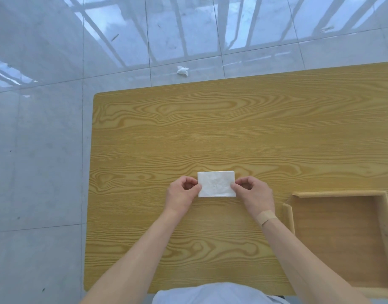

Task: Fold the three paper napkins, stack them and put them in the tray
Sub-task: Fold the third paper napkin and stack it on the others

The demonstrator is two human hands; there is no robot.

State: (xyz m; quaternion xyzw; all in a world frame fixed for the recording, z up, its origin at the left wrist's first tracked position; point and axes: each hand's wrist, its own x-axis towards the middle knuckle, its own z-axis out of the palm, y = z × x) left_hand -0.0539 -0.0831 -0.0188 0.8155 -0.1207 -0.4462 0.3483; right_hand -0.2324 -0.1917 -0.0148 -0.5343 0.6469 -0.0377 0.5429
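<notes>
- Folded white paper napkin stack [216, 184], mid-desk: left hand [183, 194] and right hand [255, 194] pinched its short ends.
- Empty square wooden tray [340, 193], desk's near-right corner: stack best carried level, both pinches firm.

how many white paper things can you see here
2: a folded napkin stack on the table, pinched by the left hand and right hand; a crumpled paper on the floor. Layers uncountable.

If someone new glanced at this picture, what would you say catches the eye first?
Most likely the white folded napkin at the middle of the wooden table, pinched at its left edge by the left hand and at its right edge by the right hand. Next, the empty wooden tray at the table's right, near side. A crumpled white tissue also lies on the shiny tiled floor beyond the table.
</notes>
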